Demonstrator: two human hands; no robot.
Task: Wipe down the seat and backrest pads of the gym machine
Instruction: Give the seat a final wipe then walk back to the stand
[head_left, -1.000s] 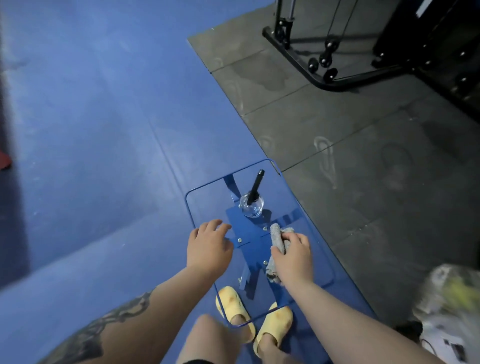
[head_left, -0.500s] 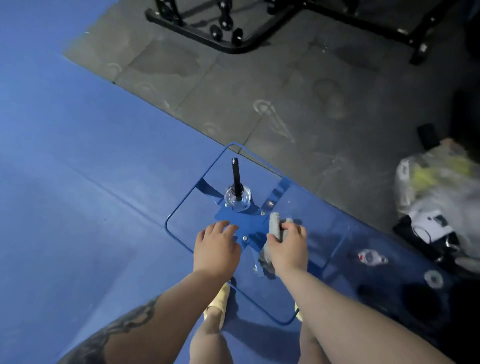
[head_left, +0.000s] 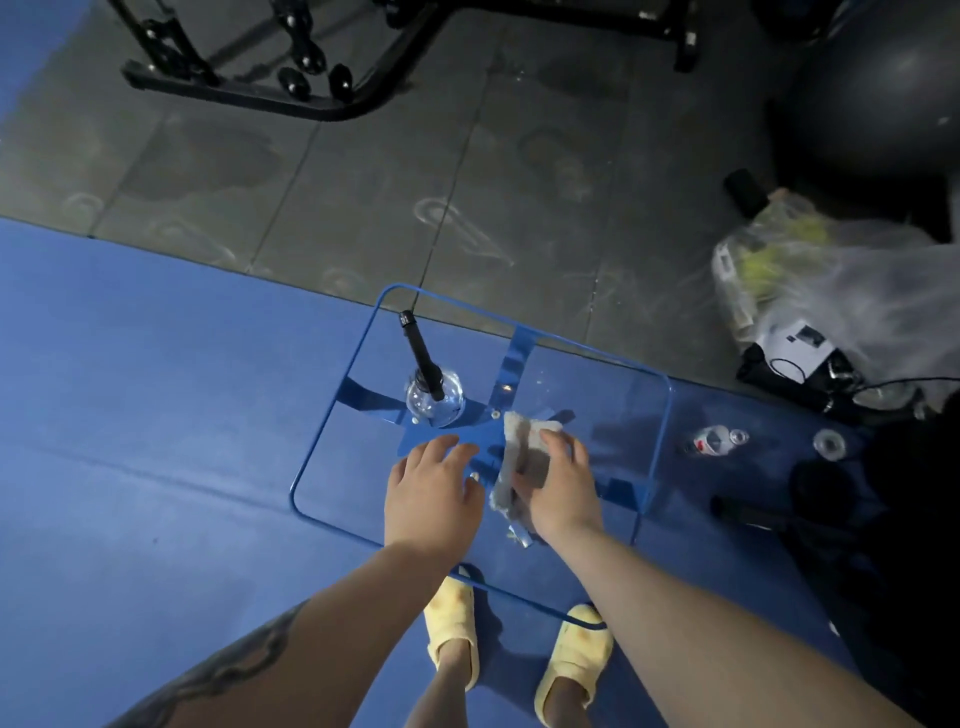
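Glass table (head_left: 597, 395) — right hand (head_left: 558, 486) gripping cloth (head_left: 522, 457), left hand (head_left: 431, 486) flat

grey ball (head_left: 878, 88), plastic bag (head_left: 831, 280), perhaps rubbish

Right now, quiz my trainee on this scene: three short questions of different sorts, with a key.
1. True or false: the right hand grips the cloth.
2. Multiple choice: the clear spray bottle stands on A) the grey floor, B) the glass table, C) the blue mat.
3. Fill in: the left hand lies open and ____ of any tool.

Key: 1 true; 2 B; 3 empty.
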